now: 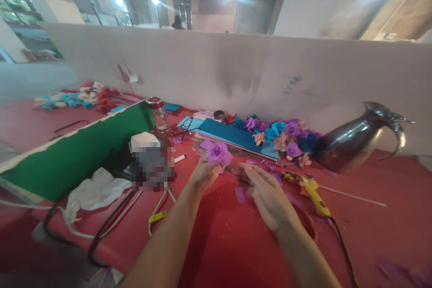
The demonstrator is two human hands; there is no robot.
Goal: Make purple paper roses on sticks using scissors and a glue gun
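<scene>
A purple paper flower (218, 153) faces up over the red table, its stem end pinched in the fingers of my left hand (205, 174). Just to the right, my right hand (265, 189) is held apart from the flower. Its fingers are stretched out and a little blurred, and I see nothing in them. Purple paper scraps (240, 195) lie between and beyond my hands. A yellow hot glue gun (317, 195) rests on its side to the right of my right hand, its nozzle end among more scraps.
Finished paper flowers (292, 129) are heaped behind blue paper sheets (229, 134). A metal jug (351, 139) stands tilted at right. Eyeglasses (185, 129), a lidded glass jar (159, 119), a green panel (77, 155) and cables (111, 220) are at left. A partition (189, 67) closes the back.
</scene>
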